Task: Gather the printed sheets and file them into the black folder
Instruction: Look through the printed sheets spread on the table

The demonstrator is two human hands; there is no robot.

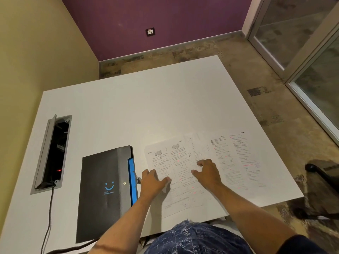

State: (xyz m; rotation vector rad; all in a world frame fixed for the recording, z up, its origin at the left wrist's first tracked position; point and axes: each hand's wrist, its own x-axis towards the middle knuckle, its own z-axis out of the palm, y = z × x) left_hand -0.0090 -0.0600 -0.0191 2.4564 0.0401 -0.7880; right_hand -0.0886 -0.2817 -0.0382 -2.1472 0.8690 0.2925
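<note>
Head view, looking down on the work surface. Left hand (153, 181) lies palm-down on the printed sheets (185, 173), fingers loosely spread and slightly curled, thumb out to the right; fingertips press on the left margin of the leftmost sheet. Nothing is gripped; the hand rests flat on paper. Right hand (208, 172) is likewise palm-down on the sheets, fingers splayed wider, tips bent down onto the paper, thumb pointing left toward the left hand. It holds nothing either, only contact from above. Both forearms are bare and reach in from the bottom edge of the frame.

The sheets lie overlapping in a loose fan, printed with text and small diagrams, some lines marked in pink. The rightmost sheet (244, 162) sits clear of both hands, right of the right hand. The lower edge of the pile reaches the near table edge.

Black folder (104, 191) lies closed and flat just left of the sheets, near the left hand; whether the hand touches it cannot be told. It shows a blue smiley mark on its cover and a blue strip (132, 180) along the side facing the sheets.

Left of the folder, well apart, an open cable box (52, 154) is set into the white table (146, 107), with a dark cable (48, 226) running out toward the near edge.
</note>
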